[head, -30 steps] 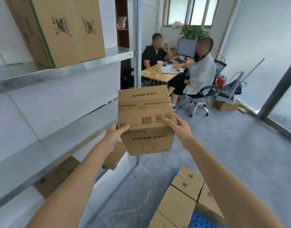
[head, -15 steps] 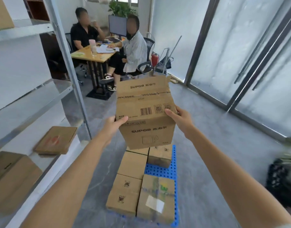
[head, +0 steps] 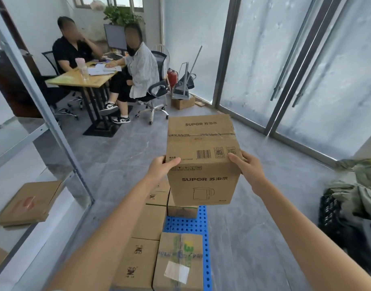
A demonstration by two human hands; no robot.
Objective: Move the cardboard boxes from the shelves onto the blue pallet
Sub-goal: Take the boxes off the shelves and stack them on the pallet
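Note:
I hold a brown SUPOR cardboard box (head: 203,160) in the air at arm's length. My left hand (head: 161,167) presses its left side and my right hand (head: 246,164) its right side. Below the box lies the blue pallet (head: 186,224), with several cardboard boxes (head: 144,261) stacked flat on its left part and one taped box (head: 179,262) at the near end. The held box hangs above the pallet's far end and hides part of the boxes there.
Metal shelves (head: 33,131) stand at the left, a flat carton (head: 29,201) on a low shelf. Two people sit at a wooden desk (head: 81,77) at the back. Glass doors (head: 295,66) line the right. A heap of cloth and dark bags (head: 354,204) lies at right.
My view has swung right, away from the shelves and toward the pallet. The box has moved with both hands from beside the shelf to above the pallet's far end.

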